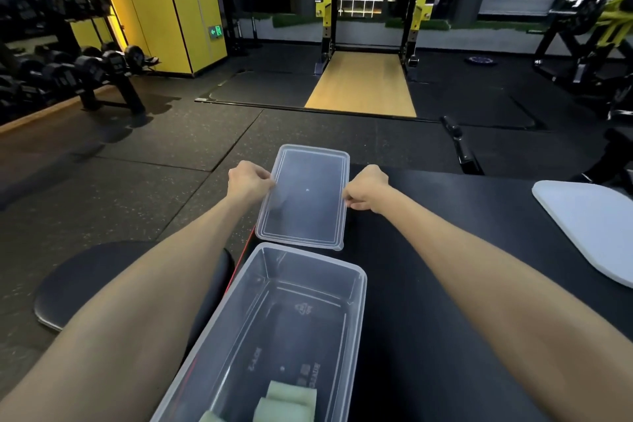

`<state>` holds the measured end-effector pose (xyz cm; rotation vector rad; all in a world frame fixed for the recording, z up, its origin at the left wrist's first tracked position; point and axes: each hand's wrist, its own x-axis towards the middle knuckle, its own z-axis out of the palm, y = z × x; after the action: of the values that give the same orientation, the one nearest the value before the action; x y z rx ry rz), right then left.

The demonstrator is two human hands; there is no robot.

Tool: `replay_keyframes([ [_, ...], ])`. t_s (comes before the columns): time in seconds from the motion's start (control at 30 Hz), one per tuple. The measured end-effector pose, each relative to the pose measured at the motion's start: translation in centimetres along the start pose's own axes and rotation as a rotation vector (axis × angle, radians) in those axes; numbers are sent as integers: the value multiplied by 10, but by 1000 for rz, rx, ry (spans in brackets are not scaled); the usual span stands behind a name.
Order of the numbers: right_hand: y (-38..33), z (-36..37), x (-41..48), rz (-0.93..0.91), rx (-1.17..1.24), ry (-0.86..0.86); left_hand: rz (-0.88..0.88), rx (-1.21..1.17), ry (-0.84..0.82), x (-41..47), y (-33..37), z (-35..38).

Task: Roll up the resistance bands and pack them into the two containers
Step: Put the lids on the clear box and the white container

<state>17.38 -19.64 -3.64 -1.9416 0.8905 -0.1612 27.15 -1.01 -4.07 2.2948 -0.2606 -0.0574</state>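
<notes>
Lid (303, 195) at centre frame, pinched by its long edges: left hand (248, 182) and right hand (366, 189), fingers curled tight. Below it, lower centre, the open container (308, 271) holds pale green rolled bands (291, 401) at its near end. Looks like closing time; next, lid squarely over the rim, then press down.

Black table top (445, 250), flat and matte. Near left edge: one clear open container (360, 288) standing on it. Far right: white board (589, 226) lying flat, well apart from the container. Far left corner: clear lid (305, 195); contact with the top cannot be confirmed.
</notes>
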Motion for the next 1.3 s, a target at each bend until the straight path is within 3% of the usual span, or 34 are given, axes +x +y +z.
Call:
replay_keyframes([
  [0.3,-14,-45,-59,-135,-19,62,119,-70,21,-47,18,-34],
  [0.57,-4,-89,-150,-539,-49,28,289,-143,-64,-112,15,-85],
  [0.9,39,-71,-241,-1087,-457,152,462,-45,39,-194,-16,-129],
  [1.1,66,-39,-268,-1126,-850,206,419,-62,-44,-224,-45,-134],
  [1.3,85,-21,-282,-1093,-917,90,365,-50,-68,-239,-67,-127],
])
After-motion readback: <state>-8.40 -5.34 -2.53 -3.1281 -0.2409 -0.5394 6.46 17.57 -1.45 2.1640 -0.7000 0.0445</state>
